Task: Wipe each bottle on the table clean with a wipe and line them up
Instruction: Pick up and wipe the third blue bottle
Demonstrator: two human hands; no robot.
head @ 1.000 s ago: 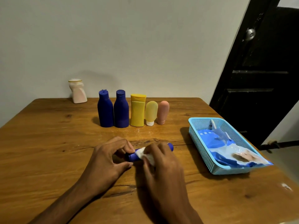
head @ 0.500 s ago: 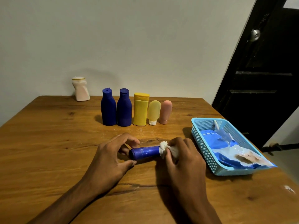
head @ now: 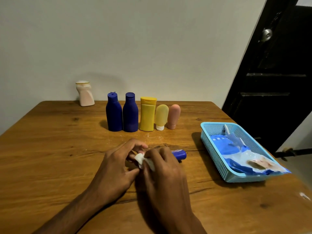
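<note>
Both hands are working at frame centre. My right hand (head: 162, 168) is pinching a white wipe (head: 141, 160) around a small blue bottle (head: 179, 154). My left hand (head: 118, 162) is gripping its other end.

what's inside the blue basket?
The blue basket holds a blue and white wipes pack, crumpled, its front end overhanging the near rim. A small white piece sticks up at the back. Anything beneath the pack is covered.

two bottles (head: 114, 114) dark blue | bottle (head: 147, 115) yellow | tubes (head: 161, 117) pale yellow, pink | wipe (head: 141, 159) white | basket (head: 212, 149) light blue mesh | tabletop (head: 50, 149) brown woodgrain
</note>
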